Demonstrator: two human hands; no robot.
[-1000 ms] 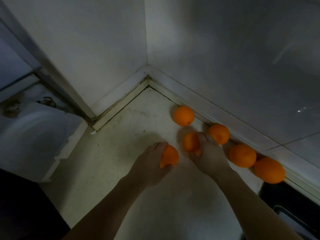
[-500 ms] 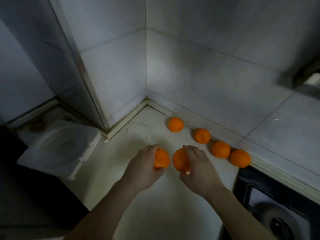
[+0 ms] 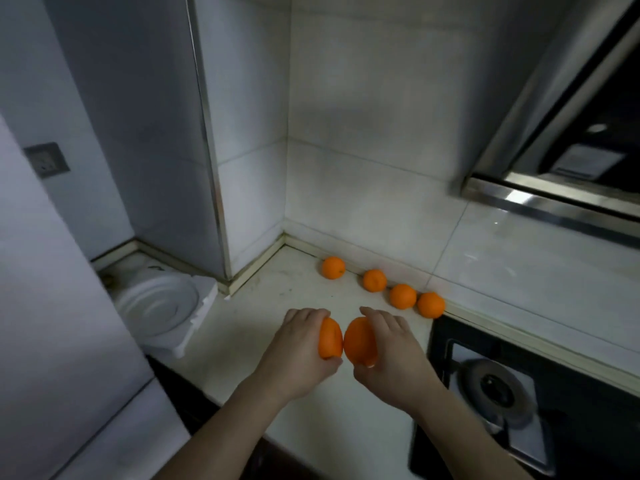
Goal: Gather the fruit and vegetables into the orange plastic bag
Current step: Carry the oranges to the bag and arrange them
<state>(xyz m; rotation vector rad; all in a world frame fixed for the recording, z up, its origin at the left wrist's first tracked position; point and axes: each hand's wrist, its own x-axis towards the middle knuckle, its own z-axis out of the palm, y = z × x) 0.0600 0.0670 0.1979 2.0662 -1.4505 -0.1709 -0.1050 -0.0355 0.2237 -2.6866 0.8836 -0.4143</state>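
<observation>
My left hand (image 3: 298, 355) is closed around an orange (image 3: 329, 338), and my right hand (image 3: 393, 358) grips a second orange (image 3: 358, 341). The two fruits touch side by side above the white counter (image 3: 242, 327). Several more oranges lie in a row along the back wall: one (image 3: 333, 267) nearest the corner, then another (image 3: 374, 280), a third (image 3: 402, 296) and one (image 3: 430, 304) beside the stove. No orange plastic bag is in view.
A black gas stove (image 3: 519, 393) with a burner fills the lower right. A range hood (image 3: 568, 174) hangs above it. White foam packaging (image 3: 162, 306) lies at the counter's left end. A tiled wall corner (image 3: 286, 188) is behind; a white appliance (image 3: 59, 306) stands left.
Both hands have lifted their oranges off the counter and drawn back toward me, bringing the two fruits together. The view has pulled back and tilted up, showing the hood and stove.
</observation>
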